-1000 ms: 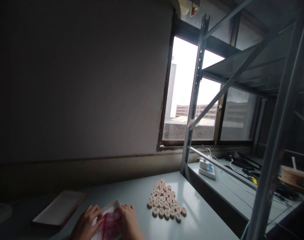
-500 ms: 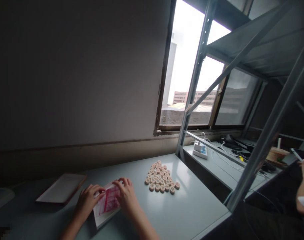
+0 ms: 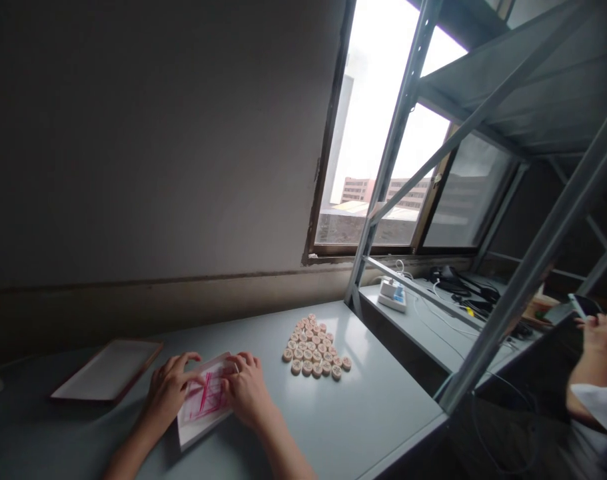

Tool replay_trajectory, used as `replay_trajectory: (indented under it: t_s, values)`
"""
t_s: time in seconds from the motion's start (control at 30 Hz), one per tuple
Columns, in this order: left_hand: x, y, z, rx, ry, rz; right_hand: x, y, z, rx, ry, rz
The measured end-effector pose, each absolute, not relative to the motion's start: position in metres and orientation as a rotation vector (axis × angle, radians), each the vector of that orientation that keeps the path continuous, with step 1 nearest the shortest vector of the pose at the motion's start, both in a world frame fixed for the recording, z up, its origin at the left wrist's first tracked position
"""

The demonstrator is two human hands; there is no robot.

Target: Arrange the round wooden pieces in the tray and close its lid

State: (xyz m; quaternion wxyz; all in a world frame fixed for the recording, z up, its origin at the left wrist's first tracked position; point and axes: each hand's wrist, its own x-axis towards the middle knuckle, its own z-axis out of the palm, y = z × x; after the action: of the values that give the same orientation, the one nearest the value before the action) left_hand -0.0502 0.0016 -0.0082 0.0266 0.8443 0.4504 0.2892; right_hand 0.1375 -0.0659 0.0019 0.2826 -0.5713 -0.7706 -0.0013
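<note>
In front of me lies a shallow white box [image 3: 189, 438], tilted on the table. A folded thin sheet with pink-red printed lines [image 3: 210, 400] rests in it, probably a plastic chess board sheet. My left hand [image 3: 170, 387] is at the box's left side, fingers apart and arched, the tips touching the sheet. Over the right side of the sheet, my right hand [image 3: 246, 387] has its fingers curled down onto it; its fingertips are partly hidden. Round wooden Chinese chess pieces [image 3: 317, 353] lie in a close group on the table, right of my right hand.
A white box lid with a reddish rim [image 3: 108, 373] lies at the left. The grey table [image 3: 353, 427] meets the wall behind. A metal shelf frame [image 3: 383, 187] rises at the right, with a power strip [image 3: 392, 297] and cables beyond. Another person's hand [image 3: 600, 333] holds a phone.
The view has shifted slightly, moving the table things left and up. The sheet lies flatter in the box, and my left fingers have spread. The other person's arm shows more.
</note>
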Motion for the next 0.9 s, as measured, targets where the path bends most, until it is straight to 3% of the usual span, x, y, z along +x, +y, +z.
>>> replay_trajectory:
  t_s: [0.27, 0.43, 0.7, 0.9]
  values:
    - [-0.049, 0.006, -0.021, 2.389, 1.255, 1.042, 0.137, -0.068, 0.008, -1.544, -2.057, -0.012]
    - [-0.055, 0.028, -0.042, 1.904, 1.29, 1.348, 0.164, -0.066, 0.014, -1.791, -1.546, -0.252]
    - [-0.06, 0.048, -0.069, 1.789, 1.244, 1.302, 0.218, -0.092, -0.004, -2.143, -1.437, -0.257]
    - [-0.058, 0.039, -0.052, 1.948, 1.147, 1.195, 0.212, -0.103, -0.001, -2.09, -1.467, -0.312]
